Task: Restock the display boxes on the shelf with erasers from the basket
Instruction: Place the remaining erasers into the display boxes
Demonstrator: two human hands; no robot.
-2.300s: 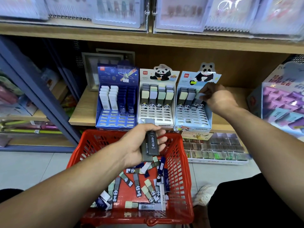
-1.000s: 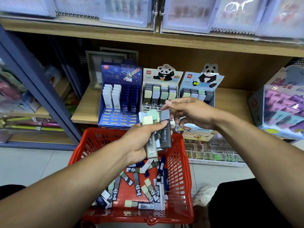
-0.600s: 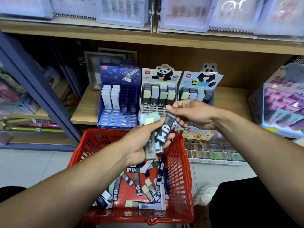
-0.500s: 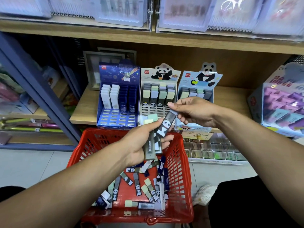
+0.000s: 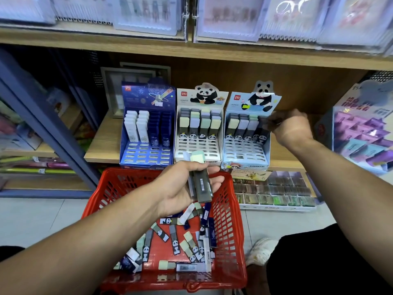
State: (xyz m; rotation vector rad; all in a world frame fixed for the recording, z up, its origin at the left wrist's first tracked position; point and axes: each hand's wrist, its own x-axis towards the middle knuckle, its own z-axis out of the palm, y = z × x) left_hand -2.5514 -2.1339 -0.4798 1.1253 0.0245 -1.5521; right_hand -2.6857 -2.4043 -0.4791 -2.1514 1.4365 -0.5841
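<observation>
Left hand (image 5: 185, 184) is hovering over the red basket (image 5: 231, 213), fingers curling round a small stack of erasers (image 5: 201, 184): dark sleeves, pale green and lilac tips poking out toward the shelf (image 5: 102, 143). Right hand (image 5: 291, 128) is reaching up to the light-blue panda box (image 5: 246, 133), the rightmost of three display boxes, at its far-right column. Its fingers are curling in against a dark eraser (image 5: 262, 129) there; motion blur is hiding the fingertips, so whether it is pinching that piece or only pushing it I cannot tell.

Left of that box the white panda box (image 5: 198, 128) is showing one filled back row, front slots empty. Further left, the dark-blue box (image 5: 146, 133) is holding white and navy pieces. Loose erasers (image 5: 180, 241) are lying jumbled on the basket floor, below the left hand.

Handling, as a judgement: these are looking light, stiff little bars in slick paper sleeves, not fragile, but likely sliding against each other in a stack. Best taking one by the long sides of the sleeve near the top end, thumb and forefinger, and dropping it upright into a slot. Risk: the held stack fanning out and spilling back into the basket.
</observation>
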